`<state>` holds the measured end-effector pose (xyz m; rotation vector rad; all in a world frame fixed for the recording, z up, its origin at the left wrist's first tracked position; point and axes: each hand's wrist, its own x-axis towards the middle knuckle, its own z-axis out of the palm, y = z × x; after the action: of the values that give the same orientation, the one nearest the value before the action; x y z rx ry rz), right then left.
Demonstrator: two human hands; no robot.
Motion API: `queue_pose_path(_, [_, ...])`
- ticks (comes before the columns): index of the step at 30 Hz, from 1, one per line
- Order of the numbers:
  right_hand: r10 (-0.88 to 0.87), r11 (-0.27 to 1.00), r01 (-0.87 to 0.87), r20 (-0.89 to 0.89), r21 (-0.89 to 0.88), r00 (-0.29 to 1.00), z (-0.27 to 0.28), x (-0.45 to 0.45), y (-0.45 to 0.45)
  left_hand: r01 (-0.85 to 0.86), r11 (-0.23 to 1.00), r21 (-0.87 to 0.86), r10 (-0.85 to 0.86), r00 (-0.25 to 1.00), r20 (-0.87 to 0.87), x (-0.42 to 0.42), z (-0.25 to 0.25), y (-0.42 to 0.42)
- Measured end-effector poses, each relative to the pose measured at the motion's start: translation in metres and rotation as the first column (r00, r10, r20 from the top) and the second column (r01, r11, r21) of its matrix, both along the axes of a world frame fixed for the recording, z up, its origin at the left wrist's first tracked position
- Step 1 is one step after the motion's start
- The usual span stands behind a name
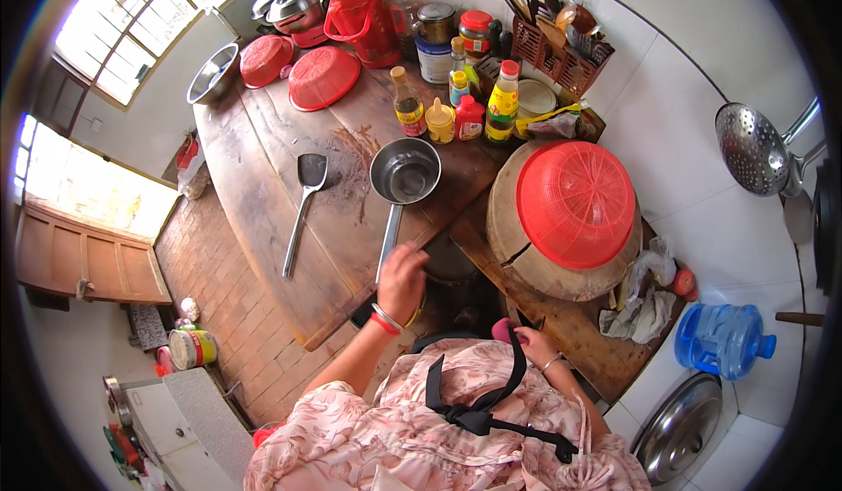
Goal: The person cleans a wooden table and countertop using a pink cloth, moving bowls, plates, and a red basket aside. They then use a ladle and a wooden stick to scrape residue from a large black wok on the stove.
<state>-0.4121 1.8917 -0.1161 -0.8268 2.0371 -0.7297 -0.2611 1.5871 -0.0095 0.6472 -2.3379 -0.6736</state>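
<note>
My left hand (402, 282), slightly blurred with curled fingers, is over the wooden table beside the handle of a steel dipper (404, 172). Whether its fingers touch that handle, I cannot tell. Left of the dipper lies a metal wok spatula (311, 174), its handle towards me. Close to my body, my right hand (538, 347) has its fingers around a magenta object (504, 331), partly hidden by a black apron tie. A dark recess with a round dark pot (450, 260) opens between the hands, at the table's edge.
An upturned red mesh basket (575, 205) rests on a cracked round chopping block (506, 231). Sauce bottles (503, 103) and jars line the wall. Red baskets (323, 77) and a steel basin (214, 75) sit at the far end. A blue water jug (720, 339) stands right.
</note>
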Motion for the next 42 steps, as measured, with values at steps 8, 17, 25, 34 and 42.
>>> queue_pose_path(8, [0.082, 0.994, -0.071, -0.148, 0.077, 0.986, -0.001, 0.019, -0.002, -0.15, -0.074, 0.986, 0.036, 0.988, 0.153, 0.0, -0.055, -0.114])
queue_pose_path(17, [-0.051, 0.993, 0.062, -0.109, 0.098, 0.993, 0.004, 0.048, 0.023, 0.023, 0.002, 1.0, 0.039, 0.999, -0.023, 0.008, -0.029, -0.06])
queue_pose_path(25, [-0.148, 0.989, 0.145, -0.102, -0.034, 0.984, 0.02, 0.073, 0.056, 0.127, 0.186, 0.974, -0.242, 0.967, -0.08, 0.024, 0.054, 0.027])
queue_pose_path(34, [-0.716, 0.599, 0.753, 0.239, -0.272, 0.656, 0.061, 0.159, 0.192, 0.176, 0.076, 0.981, -0.718, 0.692, -0.068, -0.003, 0.094, 0.201])
queue_pose_path(42, [-0.939, 0.163, 0.939, 0.244, -0.303, 0.242, 0.065, 0.257, 0.311, 0.289, 0.003, 0.957, -0.969, 0.239, -0.069, -0.018, 0.066, 0.346])
